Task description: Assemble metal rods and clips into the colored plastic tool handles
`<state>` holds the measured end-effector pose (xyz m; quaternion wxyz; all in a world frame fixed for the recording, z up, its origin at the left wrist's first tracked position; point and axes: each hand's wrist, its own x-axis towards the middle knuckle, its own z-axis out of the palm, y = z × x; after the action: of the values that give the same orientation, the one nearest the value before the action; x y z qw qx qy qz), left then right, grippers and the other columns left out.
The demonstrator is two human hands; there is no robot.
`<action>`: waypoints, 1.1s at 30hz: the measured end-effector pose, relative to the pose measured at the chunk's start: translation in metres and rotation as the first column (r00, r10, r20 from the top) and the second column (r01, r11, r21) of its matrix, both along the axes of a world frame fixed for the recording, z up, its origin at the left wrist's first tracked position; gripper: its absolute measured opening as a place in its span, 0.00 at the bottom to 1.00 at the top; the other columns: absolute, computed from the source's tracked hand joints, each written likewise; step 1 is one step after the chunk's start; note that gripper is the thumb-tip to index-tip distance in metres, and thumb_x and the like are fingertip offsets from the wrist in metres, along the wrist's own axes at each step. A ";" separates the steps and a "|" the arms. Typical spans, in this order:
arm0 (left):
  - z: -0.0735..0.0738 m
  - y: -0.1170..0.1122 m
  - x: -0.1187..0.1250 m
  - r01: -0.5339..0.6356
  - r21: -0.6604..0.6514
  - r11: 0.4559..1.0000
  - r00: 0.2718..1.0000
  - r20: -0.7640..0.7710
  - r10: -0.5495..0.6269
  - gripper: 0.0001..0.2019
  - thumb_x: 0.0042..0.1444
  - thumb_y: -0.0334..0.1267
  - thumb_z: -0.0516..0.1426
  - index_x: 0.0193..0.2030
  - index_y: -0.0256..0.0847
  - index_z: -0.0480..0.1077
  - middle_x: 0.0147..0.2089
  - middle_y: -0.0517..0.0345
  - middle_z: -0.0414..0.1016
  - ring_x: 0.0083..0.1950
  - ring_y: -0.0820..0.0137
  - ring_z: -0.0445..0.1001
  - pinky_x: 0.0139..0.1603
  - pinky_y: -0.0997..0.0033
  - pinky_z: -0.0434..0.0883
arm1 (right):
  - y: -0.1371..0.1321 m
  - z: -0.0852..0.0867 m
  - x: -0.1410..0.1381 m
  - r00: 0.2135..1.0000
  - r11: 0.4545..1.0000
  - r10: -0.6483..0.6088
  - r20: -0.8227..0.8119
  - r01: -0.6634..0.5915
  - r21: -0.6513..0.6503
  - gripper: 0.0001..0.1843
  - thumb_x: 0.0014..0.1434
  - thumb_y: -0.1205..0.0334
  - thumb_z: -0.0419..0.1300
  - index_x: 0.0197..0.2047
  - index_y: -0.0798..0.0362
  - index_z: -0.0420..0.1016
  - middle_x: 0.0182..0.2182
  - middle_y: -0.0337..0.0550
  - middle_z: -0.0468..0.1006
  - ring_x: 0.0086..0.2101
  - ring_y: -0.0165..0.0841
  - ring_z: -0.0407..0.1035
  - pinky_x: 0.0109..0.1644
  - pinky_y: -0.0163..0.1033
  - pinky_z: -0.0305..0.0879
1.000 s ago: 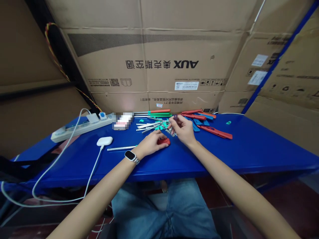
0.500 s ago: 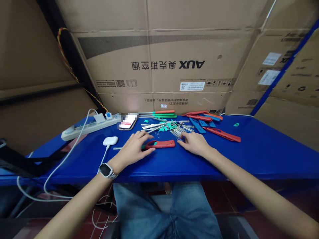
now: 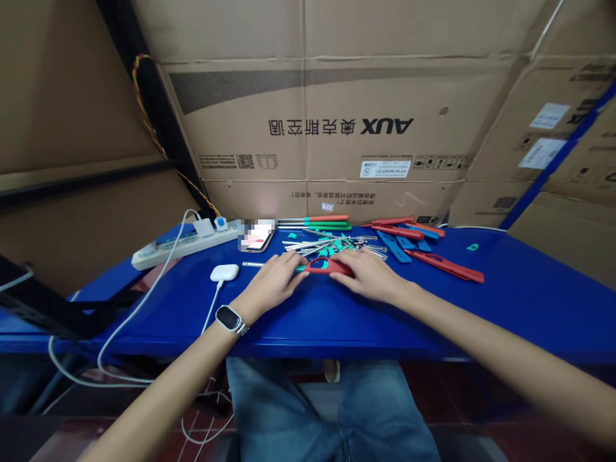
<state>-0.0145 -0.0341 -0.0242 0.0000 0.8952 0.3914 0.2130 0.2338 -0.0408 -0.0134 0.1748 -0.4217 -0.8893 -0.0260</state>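
At mid-table, head view: we note a red handle (image 3: 329, 266) lying flat on the blue table (image 3: 505, 301), long axis parallel to the near edge. Left hand (image 3: 272, 282): palm down, fingers stretched and held close together, tips touching the handle's left end. A watch (image 3: 228, 317) sits on that wrist. Right hand (image 3: 368, 274): laid over the handle's right end, fingers loosely bent. We cannot tell whether it grips the handle or only rests on it. Just beyond the handle, toward the far edge, lies a heap of metal rods (image 3: 332, 244) mixed with teal bits. Red and blue handles (image 3: 423, 247) lie toward the far right. A power strip (image 3: 185, 240) and a phone (image 3: 257, 235) sit far left.
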 end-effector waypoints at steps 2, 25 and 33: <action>0.009 0.016 0.005 0.038 0.029 0.999 0.997 0.065 -0.040 0.09 0.69 0.42 0.51 0.49 0.42 0.67 0.49 0.52 0.73 0.47 0.61 0.74 0.47 0.61 0.70 | 0.012 0.008 0.009 1.000 0.998 -0.022 -0.019 0.023 0.053 0.19 0.68 0.53 0.52 0.57 0.52 0.71 0.50 0.51 0.78 0.46 0.43 0.74 0.48 0.47 0.66; -0.005 0.165 0.047 -0.197 0.141 0.970 0.980 -0.006 0.200 0.10 0.62 0.28 0.51 0.45 0.39 0.71 0.46 0.47 0.70 0.49 0.57 0.70 0.50 0.56 0.70 | 0.157 -0.006 0.045 0.995 0.995 -0.102 -0.004 0.102 -0.003 0.14 0.69 0.53 0.53 0.51 0.51 0.74 0.49 0.48 0.80 0.46 0.41 0.74 0.47 0.44 0.66; -0.006 0.166 0.053 0.016 0.032 0.999 0.998 -0.059 -0.014 0.11 0.65 0.32 0.50 0.46 0.38 0.73 0.46 0.48 0.73 0.46 0.63 0.74 0.49 0.62 0.71 | 0.165 -0.013 0.050 0.993 0.998 -0.067 -0.093 0.069 0.014 0.12 0.68 0.56 0.55 0.50 0.52 0.73 0.47 0.49 0.78 0.44 0.39 0.73 0.47 0.43 0.67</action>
<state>0.0384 0.1320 -0.0305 -0.0245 0.9038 0.3811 0.1931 0.2835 0.1242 -0.0268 0.2186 -0.4509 -0.8652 -0.0200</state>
